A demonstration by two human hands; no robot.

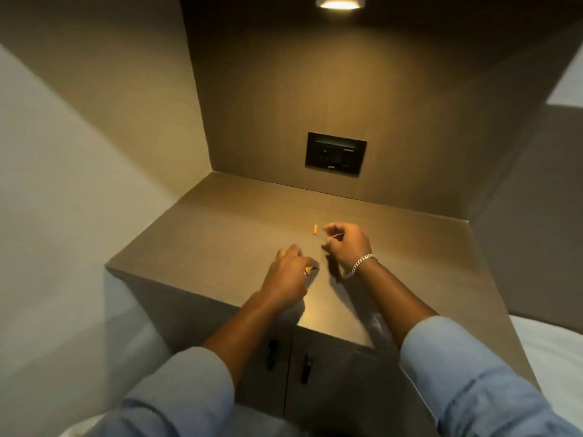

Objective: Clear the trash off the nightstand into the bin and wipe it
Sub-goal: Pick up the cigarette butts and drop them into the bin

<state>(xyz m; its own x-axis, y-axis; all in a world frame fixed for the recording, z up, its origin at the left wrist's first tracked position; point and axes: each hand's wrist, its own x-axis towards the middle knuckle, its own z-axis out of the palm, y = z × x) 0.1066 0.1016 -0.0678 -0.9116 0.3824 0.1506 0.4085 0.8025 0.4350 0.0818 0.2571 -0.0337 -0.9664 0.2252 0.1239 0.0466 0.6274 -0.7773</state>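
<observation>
Brown wood-grain nightstand fills the head view under a lit wall lamp. A person's left hand, fingers curled, pinches a small yellow scrap just above the top. Their right hand, wearing a silver bracelet, pinches a thin pale strip between fingertips. Just beside it, a small orange bit lies on the surface, below a black socket panel.
</observation>
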